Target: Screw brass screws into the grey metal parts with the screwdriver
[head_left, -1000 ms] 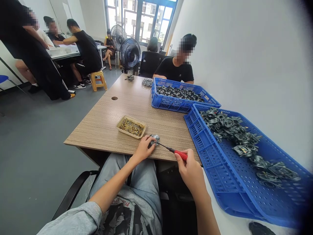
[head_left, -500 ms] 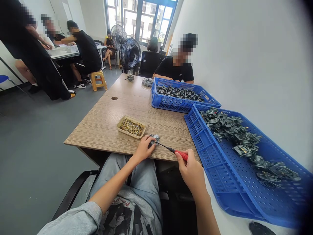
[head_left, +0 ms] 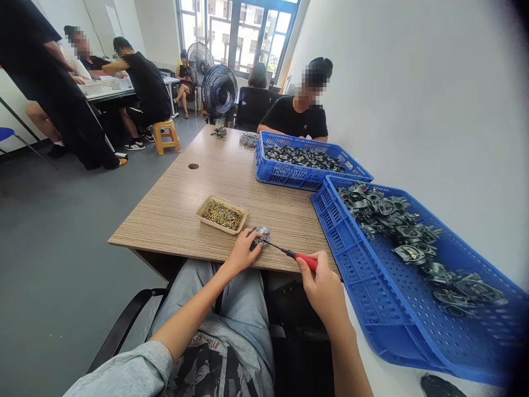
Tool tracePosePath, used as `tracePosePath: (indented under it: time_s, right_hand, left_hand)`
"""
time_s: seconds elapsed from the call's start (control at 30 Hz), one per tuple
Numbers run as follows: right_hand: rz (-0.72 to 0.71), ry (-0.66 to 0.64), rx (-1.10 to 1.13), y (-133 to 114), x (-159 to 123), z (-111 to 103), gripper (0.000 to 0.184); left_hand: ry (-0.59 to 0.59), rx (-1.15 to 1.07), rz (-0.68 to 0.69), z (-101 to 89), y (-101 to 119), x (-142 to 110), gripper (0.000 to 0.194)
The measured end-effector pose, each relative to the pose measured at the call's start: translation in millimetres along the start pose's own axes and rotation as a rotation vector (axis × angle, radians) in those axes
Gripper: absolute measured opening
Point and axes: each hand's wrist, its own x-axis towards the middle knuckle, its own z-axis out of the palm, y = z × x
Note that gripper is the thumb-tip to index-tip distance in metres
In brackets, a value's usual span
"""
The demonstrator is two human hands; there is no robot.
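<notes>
My left hand [head_left: 246,248] is closed round a small grey metal carburetor [head_left: 261,231] at the table's near edge, its fingers covering part of it. In my right hand [head_left: 324,284] is the red handle of a screwdriver [head_left: 306,261]. The dark shaft points left, and its tip meets the carburetor beside my left fingers; the exact contact spot is too small to make out. Just behind my left hand stands a beige tray [head_left: 201,216] filled with small brass-coloured pieces.
To the right, a blue crate [head_left: 351,275] holds several grey carburetor bodies [head_left: 413,253]. Another blue crate [head_left: 285,175] full of metal parts stands farther back, before a seated person [head_left: 295,116]. A lone metal part [head_left: 219,132] and a clear container [head_left: 249,139] sit at the far end.
Both hands, the screwdriver and the carburetor stay practically in place. The person behind the far crate has shifted their head slightly.
</notes>
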Motion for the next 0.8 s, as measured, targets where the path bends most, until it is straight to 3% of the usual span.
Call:
tracePosePath:
  time_s: [0.27, 0.4, 0.53, 0.8]
  right_hand:
    - [-0.034, 0.032, 0.144, 4, 4, -2, 0.034]
    - [0.004, 0.081, 0.33, 19, 14, -3, 0.036]
    - [0.062, 0.093, 0.531, 41, 30, 12, 0.047]
    - [-0.073, 0.082, 0.176, 74, 69, 65, 0.053]
  left_hand:
    - [-0.007, 0.015, -0.002, 2.9, -2, -2, 0.022]
    - [0.001, 0.021, 0.02, 5.9, -2, -4, 0.029]
    - [0.018, -0.005, 0.048, 5.8, 0, -3, 0.039]
    - [0.082, -0.051, 0.034, 13.7, -12, -5, 0.055]
